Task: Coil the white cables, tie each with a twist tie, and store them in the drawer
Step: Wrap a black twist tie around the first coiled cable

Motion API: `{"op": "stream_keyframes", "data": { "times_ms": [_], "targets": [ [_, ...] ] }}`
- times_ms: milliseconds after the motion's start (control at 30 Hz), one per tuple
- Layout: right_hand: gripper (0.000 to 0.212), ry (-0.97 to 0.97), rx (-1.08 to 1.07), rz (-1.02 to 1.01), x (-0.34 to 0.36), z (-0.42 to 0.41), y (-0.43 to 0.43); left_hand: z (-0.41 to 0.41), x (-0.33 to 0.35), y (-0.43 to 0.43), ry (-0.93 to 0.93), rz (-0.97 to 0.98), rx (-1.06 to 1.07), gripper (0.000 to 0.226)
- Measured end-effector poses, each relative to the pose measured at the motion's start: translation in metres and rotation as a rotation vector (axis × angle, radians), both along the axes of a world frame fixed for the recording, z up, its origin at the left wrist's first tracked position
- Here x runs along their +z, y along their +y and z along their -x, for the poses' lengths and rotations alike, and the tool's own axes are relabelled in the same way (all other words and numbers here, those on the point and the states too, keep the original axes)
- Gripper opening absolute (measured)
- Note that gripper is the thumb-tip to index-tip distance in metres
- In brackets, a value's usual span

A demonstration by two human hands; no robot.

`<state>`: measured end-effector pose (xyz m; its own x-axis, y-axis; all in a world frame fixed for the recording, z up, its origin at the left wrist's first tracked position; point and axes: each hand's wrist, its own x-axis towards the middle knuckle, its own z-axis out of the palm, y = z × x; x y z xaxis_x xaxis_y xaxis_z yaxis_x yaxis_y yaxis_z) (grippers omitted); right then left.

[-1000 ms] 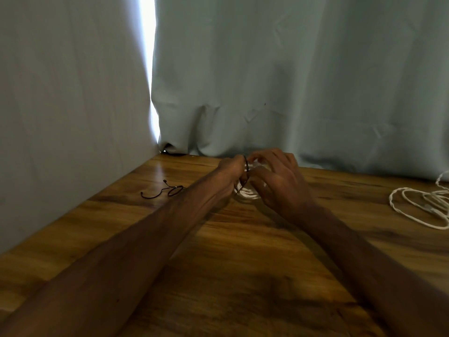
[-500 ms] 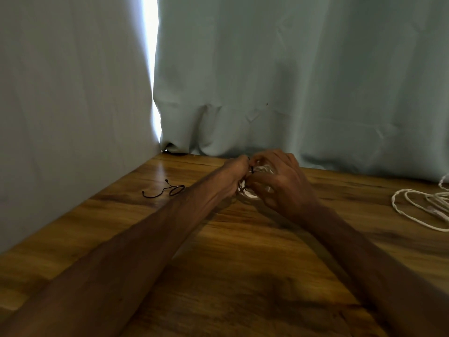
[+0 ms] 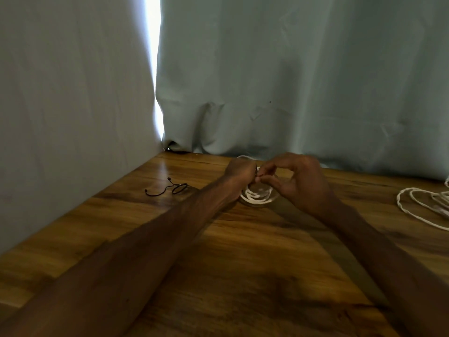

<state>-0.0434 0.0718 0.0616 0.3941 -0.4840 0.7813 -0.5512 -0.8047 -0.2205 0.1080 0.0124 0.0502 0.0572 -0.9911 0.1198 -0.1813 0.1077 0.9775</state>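
Observation:
A coiled white cable (image 3: pixel 257 198) lies on the wooden table (image 3: pixel 243 263) near the far edge, partly hidden by both hands. My left hand (image 3: pixel 239 172) grips the top of the coil with curled fingers. My right hand (image 3: pixel 295 181) pinches a thin dark twist tie at the coil between thumb and fingertips, right against the left hand. The tie itself is barely visible between the fingers. A second white cable (image 3: pixel 425 205) lies loose and uncoiled at the right edge of the table.
A spare black twist tie (image 3: pixel 167 189) lies bent on the table to the left of my left forearm. Pale curtains (image 3: pixel 291 81) hang along the back and left sides of the table. No drawer is in view.
The long dark loop of the tie that stood above the coil is now drawn in between the fingertips. Both hands have stayed at the coil, and more of the coil shows below them.

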Motion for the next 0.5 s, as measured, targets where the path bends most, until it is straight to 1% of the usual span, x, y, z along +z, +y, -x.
{"op": "stream_keyframes", "data": {
  "times_ms": [100, 233, 333, 500],
  "targets": [
    [0.012, -0.03, -0.015, -0.021, 0.007, 0.001, 0.003, 0.004, -0.003, 0.009, -0.1, 0.112, 0.015, 0.035],
    [0.009, -0.076, -0.023, -0.046, 0.016, 0.003, 0.009, 0.009, -0.003, 0.01, -0.23, 0.191, 0.03, 0.032],
    [0.008, -0.123, -0.041, -0.05, 0.022, 0.004, 0.014, 0.012, -0.005, 0.008, -0.251, 0.237, 0.048, 0.036],
    [0.007, -0.149, -0.041, -0.056, 0.027, 0.01, 0.016, 0.016, -0.003, 0.012, -0.274, 0.289, 0.074, 0.042]
  ]
}}
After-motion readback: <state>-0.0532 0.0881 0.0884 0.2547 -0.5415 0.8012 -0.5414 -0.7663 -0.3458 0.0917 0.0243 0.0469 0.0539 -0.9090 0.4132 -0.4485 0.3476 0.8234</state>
